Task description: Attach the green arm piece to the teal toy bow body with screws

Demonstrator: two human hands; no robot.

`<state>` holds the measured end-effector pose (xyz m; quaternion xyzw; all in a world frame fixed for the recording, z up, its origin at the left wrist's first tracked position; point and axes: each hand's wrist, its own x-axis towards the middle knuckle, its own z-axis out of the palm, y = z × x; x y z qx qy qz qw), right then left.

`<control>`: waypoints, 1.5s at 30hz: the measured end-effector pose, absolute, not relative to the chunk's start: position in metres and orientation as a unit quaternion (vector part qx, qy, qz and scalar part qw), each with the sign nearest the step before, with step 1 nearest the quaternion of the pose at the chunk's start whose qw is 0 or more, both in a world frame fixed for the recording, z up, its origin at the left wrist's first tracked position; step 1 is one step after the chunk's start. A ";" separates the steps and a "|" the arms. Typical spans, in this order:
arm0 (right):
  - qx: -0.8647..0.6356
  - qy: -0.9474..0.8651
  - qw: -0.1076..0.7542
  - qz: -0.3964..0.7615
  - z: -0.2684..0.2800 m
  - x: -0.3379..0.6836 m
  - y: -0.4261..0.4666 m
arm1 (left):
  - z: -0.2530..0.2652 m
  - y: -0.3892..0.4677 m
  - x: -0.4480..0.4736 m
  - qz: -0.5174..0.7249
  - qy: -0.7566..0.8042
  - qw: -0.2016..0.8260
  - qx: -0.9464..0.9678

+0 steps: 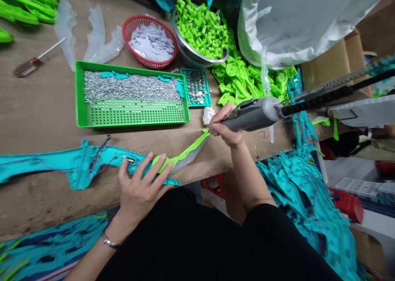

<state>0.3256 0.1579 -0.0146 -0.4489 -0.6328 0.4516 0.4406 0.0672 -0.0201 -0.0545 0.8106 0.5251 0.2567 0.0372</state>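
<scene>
My right hand (226, 126) is wrapped round a grey electric screwdriver (253, 113) hung on a coiled cord. Its tip points at the upper end of a green plastic piece (188, 150) that edges a clear blade-shaped part (191, 157). My left hand (143, 180) lies with fingers spread over the teal plastic shell (52, 161) and the round end of the green piece. Red and dark wires run along the shell. Beside the screwdriver hand sits a small white lump (208, 115). Whether the tip touches a screw is too small to tell.
Behind the hands stand a green tray of screws (132, 112), a teal tray of small round metal pieces (199, 89), a red basket (126, 30) and a steel bowl (185, 52) of green parts. A screwdriver (29, 67) lies left. Teal parts (305, 194) are heaped right.
</scene>
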 end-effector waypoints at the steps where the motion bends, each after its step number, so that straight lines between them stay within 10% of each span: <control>1: -0.430 -0.640 0.430 0.469 -0.011 0.327 0.160 | -0.054 -0.020 0.068 0.255 0.527 0.034 0.810; 11: -0.306 -0.647 0.489 0.499 0.026 0.281 0.162 | -0.044 -0.025 0.067 0.261 0.526 0.011 0.810; 17: -0.385 -0.642 0.527 0.403 0.013 0.257 0.166 | -0.036 -0.048 -0.008 0.324 0.668 -0.113 0.660; 24: -0.467 -0.648 0.557 0.228 0.009 0.249 0.136 | -0.050 -0.055 -0.043 0.294 0.637 -0.020 0.712; 33: -0.539 -0.767 0.325 0.126 -0.025 0.274 0.055 | -0.054 -0.048 0.017 0.340 0.571 -0.027 0.747; 45: -0.563 -0.717 0.389 0.129 -0.014 0.303 0.073 | 0.023 0.157 -0.026 0.551 0.570 0.376 0.480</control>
